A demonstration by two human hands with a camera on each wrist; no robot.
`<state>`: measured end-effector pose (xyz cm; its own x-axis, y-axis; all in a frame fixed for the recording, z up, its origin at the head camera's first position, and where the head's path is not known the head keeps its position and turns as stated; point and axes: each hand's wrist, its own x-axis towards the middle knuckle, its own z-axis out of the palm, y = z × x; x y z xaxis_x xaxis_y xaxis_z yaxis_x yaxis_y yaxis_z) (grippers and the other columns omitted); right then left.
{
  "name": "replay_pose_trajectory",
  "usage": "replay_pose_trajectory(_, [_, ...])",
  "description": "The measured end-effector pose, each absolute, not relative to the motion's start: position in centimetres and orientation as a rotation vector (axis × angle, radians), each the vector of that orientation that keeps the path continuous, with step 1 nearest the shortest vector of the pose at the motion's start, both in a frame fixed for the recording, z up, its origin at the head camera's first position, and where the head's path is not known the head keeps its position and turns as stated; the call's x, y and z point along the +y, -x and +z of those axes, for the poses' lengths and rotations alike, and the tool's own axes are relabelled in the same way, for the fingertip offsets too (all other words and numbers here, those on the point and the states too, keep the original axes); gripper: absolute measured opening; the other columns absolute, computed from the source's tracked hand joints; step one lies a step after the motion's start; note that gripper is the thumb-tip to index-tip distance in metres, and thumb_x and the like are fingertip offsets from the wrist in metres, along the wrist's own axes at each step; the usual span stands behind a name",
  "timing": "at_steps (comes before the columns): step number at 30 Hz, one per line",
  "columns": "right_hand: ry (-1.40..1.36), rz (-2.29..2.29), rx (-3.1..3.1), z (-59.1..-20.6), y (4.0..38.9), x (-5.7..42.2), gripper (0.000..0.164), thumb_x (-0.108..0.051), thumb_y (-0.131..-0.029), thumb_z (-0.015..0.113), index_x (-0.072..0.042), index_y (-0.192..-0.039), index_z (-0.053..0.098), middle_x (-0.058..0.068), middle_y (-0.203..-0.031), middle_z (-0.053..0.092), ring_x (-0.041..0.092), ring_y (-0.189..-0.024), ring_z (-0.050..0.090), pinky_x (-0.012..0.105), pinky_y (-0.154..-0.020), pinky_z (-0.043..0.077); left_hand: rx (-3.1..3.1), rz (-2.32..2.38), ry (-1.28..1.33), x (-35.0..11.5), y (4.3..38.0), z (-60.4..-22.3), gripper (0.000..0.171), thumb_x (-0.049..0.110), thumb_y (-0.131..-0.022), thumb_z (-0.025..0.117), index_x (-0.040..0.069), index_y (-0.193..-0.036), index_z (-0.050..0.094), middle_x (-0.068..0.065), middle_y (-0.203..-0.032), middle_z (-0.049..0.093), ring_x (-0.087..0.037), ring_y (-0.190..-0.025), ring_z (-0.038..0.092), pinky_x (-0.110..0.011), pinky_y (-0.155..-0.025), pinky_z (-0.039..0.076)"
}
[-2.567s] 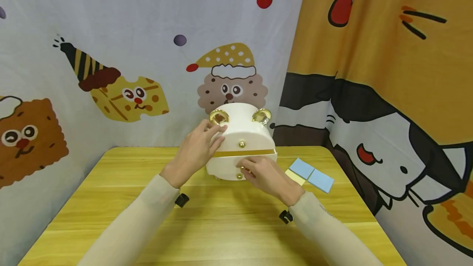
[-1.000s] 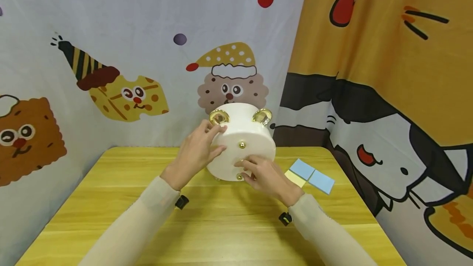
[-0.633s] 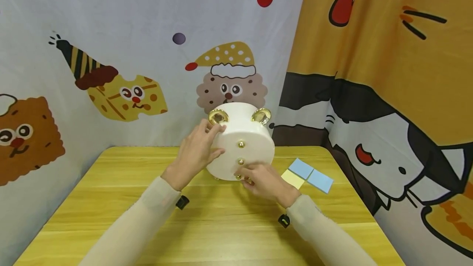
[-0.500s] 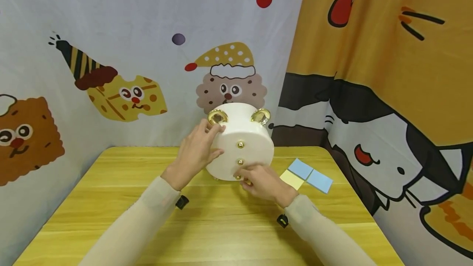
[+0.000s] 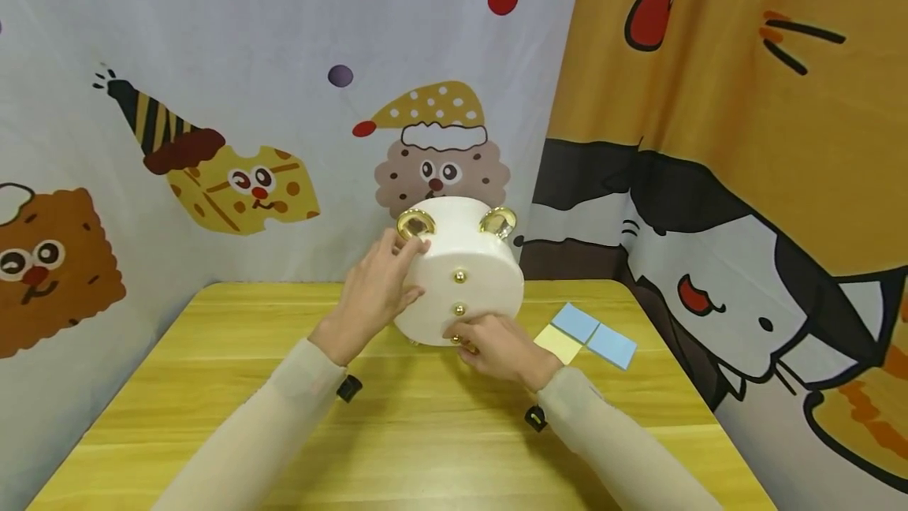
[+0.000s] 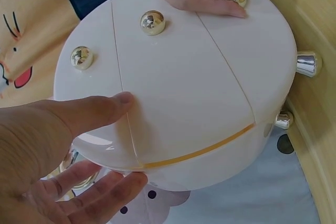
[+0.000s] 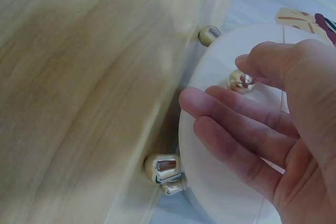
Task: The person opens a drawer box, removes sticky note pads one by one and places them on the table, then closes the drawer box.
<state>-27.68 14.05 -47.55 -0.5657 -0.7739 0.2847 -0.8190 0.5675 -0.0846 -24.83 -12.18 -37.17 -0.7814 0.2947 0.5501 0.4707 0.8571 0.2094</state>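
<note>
While the left hand point(image 5: 369, 286) has the white drawer box point(image 5: 493, 278) by its edge, the right hand point(image 5: 500, 345) is down low on the front, fingers curled in around the bottom knob point(image 7: 241, 81). On the left-hand side, the thumb lies flat on the front face and the other fingers wrap onto the curved side, though the head view hides most of those. The left wrist view shows them better, with a couple of fingertips sitting along the rim. How firmly the right hand is pinching is hard to say, since its own fingers cover part of that knob in every view.

The box stands upright on the tabletop point(image 5: 397, 440), right in front of both hands. Its middle knob point(image 5: 459, 310) sits just above the right hand, and the top knob point(image 5: 459, 276) is higher up, to the right of the left thumb. One gold ear point(image 5: 415, 224) is right above the left hand's fingers, and the other ear point(image 5: 498, 223) is well above the right hand. There's a thin amber line point(image 6: 199, 153) along the side near the left fingertips; can't tell if it's trim or a gap. Gold feet point(image 7: 164, 168) poke out underneath, mostly blocked from the head view.

Off to the right of the right hand are two blue notes point(image 5: 612, 346) and a yellow note point(image 5: 558, 344), the yellow one nearest the wrist. Both sleeves point(image 5: 262, 424) run off the bottom of the head view.
</note>
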Motion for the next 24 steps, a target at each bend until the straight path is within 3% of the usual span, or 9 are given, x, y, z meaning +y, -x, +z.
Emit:
replay_pose_trajectory(7, [-1.348,0.326,-2.585,-47.94,27.87,13.74,0.025,-0.015,-0.101,0.091,-0.016,-0.126,0.087,-0.008,-0.103,0.086,-0.002,-0.073,0.060,0.021,-0.073,0.058,-2.525,-0.457,0.561,-12.29,24.79,-37.11,0.070,0.021,-0.090,0.105,0.018,-0.149,0.066,-0.018,-0.137,0.062,-0.042,-0.120,0.076,-0.053,-0.072,0.072])
replay_pose_trajectory(14, [-1.379,0.355,-2.556,-48.22,28.04,13.86,0.024,-0.005,-0.102,0.086,-0.011,-0.126,0.086,-0.005,-0.100,0.084,-0.002,-0.071,0.055,0.017,-0.068,0.050,-2.536,-0.465,0.538,-12.19,24.94,-37.18,0.071,0.021,-0.091,0.104,0.019,-0.151,0.067,-0.017,-0.140,0.062,-0.041,-0.123,0.076,-0.052,-0.073,0.072])
replay_pose_trajectory(19, [-1.365,0.388,-2.562,-48.00,27.93,13.57,0.023,-0.001,-0.102,0.084,-0.010,-0.122,0.088,0.000,-0.112,0.089,0.000,-0.074,0.060,0.015,-0.069,0.052,-2.533,-0.465,0.544,-12.17,24.93,-37.21,0.070,0.022,-0.091,0.104,0.019,-0.151,0.067,-0.017,-0.139,0.062,-0.040,-0.123,0.076,-0.052,-0.072,0.072])
replay_pose_trajectory(24, [-1.343,0.403,-2.574,-47.65,27.80,13.10,0.020,-0.001,-0.101,0.085,-0.010,-0.118,0.090,0.000,-0.112,0.090,0.002,-0.079,0.067,0.017,-0.072,0.056,-2.535,-0.470,0.535,-12.23,24.93,-37.39,0.069,0.022,-0.091,0.104,0.019,-0.149,0.068,-0.018,-0.137,0.062,-0.040,-0.123,0.076,-0.052,-0.072,0.072])
